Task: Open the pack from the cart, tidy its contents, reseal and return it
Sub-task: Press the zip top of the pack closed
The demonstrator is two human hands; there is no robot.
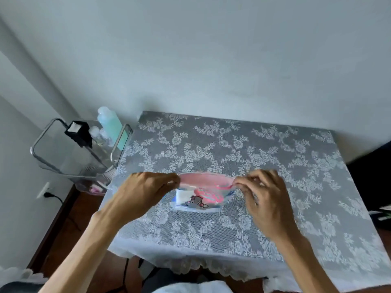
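Observation:
A clear zip pack (203,192) with a pink top band and a cartoon print rests upright on the table (275,157). White folded items show through its clear front. My left hand (146,192) pinches the pack's left top corner. My right hand (264,193) pinches the right top corner. The pink mouth of the pack bows apart between my hands. The cart (78,149), a metal-framed clear trolley, stands at the table's left edge.
The table wears a grey cloth with white lace flowers. In the cart stand a pale green bottle (112,123) and a small black box (79,132). A wall socket with a black plug (45,192) is low on the left. Dark furniture (372,178) borders the right.

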